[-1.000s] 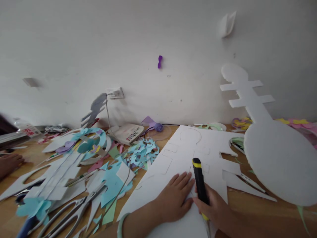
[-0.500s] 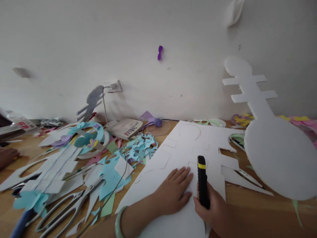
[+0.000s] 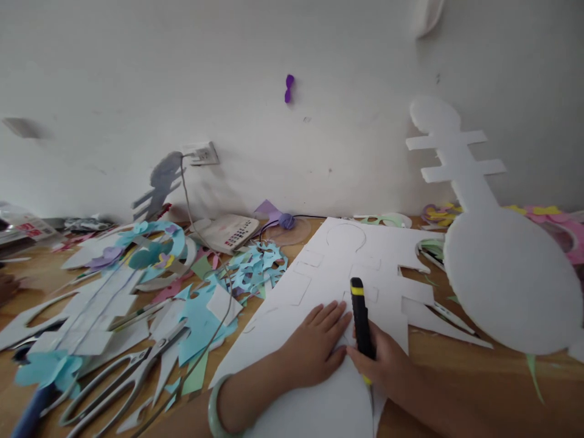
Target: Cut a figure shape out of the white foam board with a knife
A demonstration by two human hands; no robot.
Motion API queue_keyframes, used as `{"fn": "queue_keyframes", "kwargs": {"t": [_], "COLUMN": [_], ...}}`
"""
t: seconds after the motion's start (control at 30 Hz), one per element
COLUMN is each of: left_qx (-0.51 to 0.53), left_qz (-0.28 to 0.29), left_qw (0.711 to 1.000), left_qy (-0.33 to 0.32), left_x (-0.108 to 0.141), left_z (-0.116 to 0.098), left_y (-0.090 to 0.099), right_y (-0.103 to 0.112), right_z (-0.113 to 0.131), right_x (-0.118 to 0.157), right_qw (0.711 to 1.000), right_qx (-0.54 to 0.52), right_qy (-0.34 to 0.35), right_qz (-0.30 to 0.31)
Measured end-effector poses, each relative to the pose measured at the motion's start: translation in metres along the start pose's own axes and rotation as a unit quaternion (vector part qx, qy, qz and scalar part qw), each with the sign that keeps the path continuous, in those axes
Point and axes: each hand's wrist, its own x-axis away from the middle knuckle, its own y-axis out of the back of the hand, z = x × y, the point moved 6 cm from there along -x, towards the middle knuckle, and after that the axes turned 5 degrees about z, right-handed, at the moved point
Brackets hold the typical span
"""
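Observation:
A white sheet (image 3: 269,340) with pencilled outlines lies in front of me. My left hand (image 3: 314,347) rests flat on it, fingers stretched out, a pale green bangle (image 3: 214,407) around the wrist. Just to the right, my right hand (image 3: 387,362) is closed around a black and yellow utility knife (image 3: 361,316), held with its butt end up and tilted left. The lower end of the knife points down at the sheet, where a slit runs toward me. Whether the blade touches the sheet cannot be made out clearly.
Large scissors (image 3: 132,377), blue paper scraps (image 3: 201,328) and a cable (image 3: 219,316) lie on the left. A white calculator-like device (image 3: 230,234) stands near the wall. At right leans a white cut-out shape (image 3: 506,274). Part of another person's hand (image 3: 6,286) shows far left.
The knife and my right hand have shifted slightly left and up in view, and a yellow part now shows below the grip. My left hand stays flat. The whole view has shifted slightly.

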Motion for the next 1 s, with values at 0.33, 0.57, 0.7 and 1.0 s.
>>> {"fn": "queue_keyframes", "kwargs": {"t": [0.33, 0.57, 0.7, 1.0], "left_qx": [-0.011, -0.022, -0.016, -0.027], "left_qz": [-0.023, -0.026, -0.047, -0.03], "left_qw": [1.0, 0.999, 0.998, 0.999], "left_qy": [-0.007, -0.01, -0.026, -0.018], "left_x": [0.0, 0.001, 0.001, 0.0], "left_z": [0.004, 0.006, 0.009, 0.007], "left_y": [-0.005, -0.006, -0.01, -0.008], "right_y": [0.01, 0.007, -0.002, -0.007], "right_z": [0.0, 0.014, 0.013, 0.005], "right_x": [-0.001, 0.005, 0.014, 0.02], "right_qw": [0.983, 0.994, 0.994, 0.991], "right_qx": [-0.142, -0.107, -0.11, -0.132], "right_qy": [-0.116, -0.004, -0.005, -0.003], "right_qz": [-0.03, 0.005, 0.027, 0.001]}}
